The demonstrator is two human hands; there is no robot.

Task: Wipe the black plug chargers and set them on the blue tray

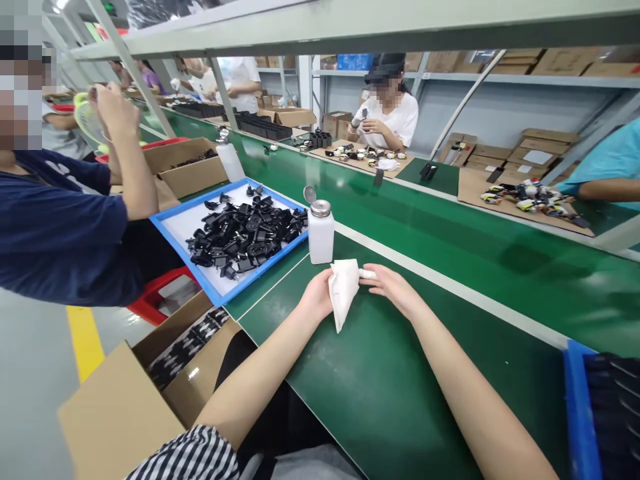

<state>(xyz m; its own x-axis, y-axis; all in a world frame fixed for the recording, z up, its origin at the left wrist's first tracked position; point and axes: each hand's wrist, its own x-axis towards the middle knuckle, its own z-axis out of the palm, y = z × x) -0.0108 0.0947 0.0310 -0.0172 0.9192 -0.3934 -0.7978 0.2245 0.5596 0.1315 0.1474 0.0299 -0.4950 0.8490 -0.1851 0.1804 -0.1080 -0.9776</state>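
A folded white cloth or paper wipe [344, 293] hangs above the green bench, its lower corner pointing down. My left hand [318, 293] grips it by its left side, and part of the fingers is hidden behind it. To its right is my right hand [393, 287], fingers stretched toward the wipe; something white covers one fingertip, which reaches the wipe's edge. Just behind the wipe stands a white dispenser bottle [321, 239] with its metal lid flipped up. Left of the bottle, a blue-rimmed tray [200, 283] holds many black plug-like parts [245, 230].
A blue bin [580, 413] with black parts sits at the right edge. Below the bench on the left is an open cardboard box [125, 393]. Overhead runs a shelf beam [350, 27]. A co-worker [65, 227] sits close on the left; another [387, 113] works across the green belt.
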